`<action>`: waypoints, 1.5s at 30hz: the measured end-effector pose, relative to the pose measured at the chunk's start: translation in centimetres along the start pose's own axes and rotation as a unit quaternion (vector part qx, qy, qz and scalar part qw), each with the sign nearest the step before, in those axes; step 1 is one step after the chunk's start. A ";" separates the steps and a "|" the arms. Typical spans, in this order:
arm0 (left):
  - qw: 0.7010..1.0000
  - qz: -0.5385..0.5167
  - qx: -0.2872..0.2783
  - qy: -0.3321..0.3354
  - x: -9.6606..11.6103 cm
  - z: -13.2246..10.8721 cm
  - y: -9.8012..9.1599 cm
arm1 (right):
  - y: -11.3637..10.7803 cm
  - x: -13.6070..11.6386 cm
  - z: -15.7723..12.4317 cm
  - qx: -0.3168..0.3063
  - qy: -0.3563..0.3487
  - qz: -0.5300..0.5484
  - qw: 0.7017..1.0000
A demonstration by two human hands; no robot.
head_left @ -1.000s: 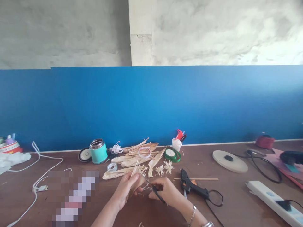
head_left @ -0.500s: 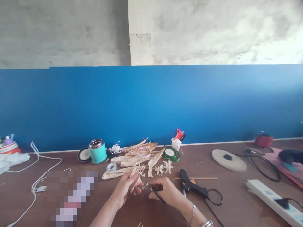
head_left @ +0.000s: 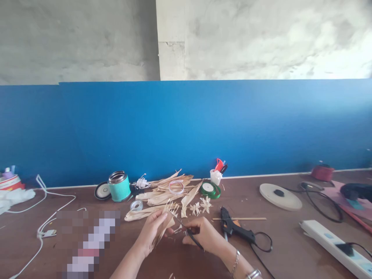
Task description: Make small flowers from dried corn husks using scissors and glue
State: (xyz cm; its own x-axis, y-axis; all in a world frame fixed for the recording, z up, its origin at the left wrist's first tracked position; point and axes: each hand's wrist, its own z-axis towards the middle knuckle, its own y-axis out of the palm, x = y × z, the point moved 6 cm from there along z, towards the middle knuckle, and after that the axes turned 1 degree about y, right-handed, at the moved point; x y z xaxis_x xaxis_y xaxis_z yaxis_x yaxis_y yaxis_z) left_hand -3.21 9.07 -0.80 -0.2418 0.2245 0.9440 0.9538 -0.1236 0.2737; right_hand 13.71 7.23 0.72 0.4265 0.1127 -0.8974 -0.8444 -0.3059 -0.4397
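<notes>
Between the fingers and thumb of my left hand [head_left: 150,233] is a pale dried corn husk [head_left: 166,226], its upper edge split into narrow strips. My right hand [head_left: 205,233] grips dark-handled scissors [head_left: 192,237]; their blades point up and left towards the husk's right side. Whether the blades touch it I cannot tell. Just beyond my hands lies a pile of dried corn husks [head_left: 158,198]. Small star-shaped husk flowers [head_left: 205,204] sit right of the pile. Thin husk scraps lie below and between my hands.
A black glue gun [head_left: 236,229] with its cord lies right of my right hand, over a thin wooden stick [head_left: 258,219]. Farther right is a white power strip [head_left: 334,244]. Behind stand a turquoise jar [head_left: 119,189], green ribbon spool [head_left: 214,190] and white cup [head_left: 215,177].
The husk in my left hand has turned slightly, showing more of its broad face. My right hand and the scissors have stayed almost in place.
</notes>
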 end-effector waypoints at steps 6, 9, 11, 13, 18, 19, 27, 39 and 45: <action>0.999 0.032 -0.030 0.020 -0.1 0.1 0.4 | 0.5 0.3 0.0 -0.009 0.004 0.018 1.000; 0.999 0.042 -0.027 0.015 -0.1 0.0 0.4 | 0.5 -0.2 0.0 -0.013 -0.007 0.023 1.000; 0.999 0.039 -0.027 0.012 -0.1 0.0 0.3 | 0.3 -0.3 0.0 -0.007 -0.015 0.018 1.000; 0.999 0.039 -0.029 0.011 -0.1 0.1 0.3 | 0.2 -0.3 0.0 -0.002 -0.011 0.006 1.000; 0.998 0.031 -0.053 0.018 -0.4 0.2 0.6 | 0.2 -0.2 -0.1 0.000 -0.008 -0.002 1.000; 0.998 0.033 -0.059 0.015 -0.5 0.2 0.7 | 0.2 -0.3 -0.1 0.000 -0.014 -0.003 1.000; 0.998 0.038 -0.058 0.008 -0.5 -0.2 1.1 | 0.0 -1.2 -0.3 0.007 -0.028 -0.017 0.999; 0.986 0.073 -0.030 0.148 1.5 -0.9 1.5 | 0.7 0.0 0.1 0.035 0.033 0.232 0.971; 0.873 0.265 0.067 0.404 3.8 -3.5 2.1 | 2.6 0.1 -0.5 -0.062 0.107 0.457 0.881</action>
State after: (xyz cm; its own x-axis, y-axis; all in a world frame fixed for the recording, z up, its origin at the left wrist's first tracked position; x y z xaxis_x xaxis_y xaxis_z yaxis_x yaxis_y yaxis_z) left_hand -2.76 6.25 4.03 0.2445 -0.5911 0.7686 0.9691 0.1230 -0.2137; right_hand 11.66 5.97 -0.48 -0.3510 -0.4109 -0.8414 -0.8304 -0.2787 0.4825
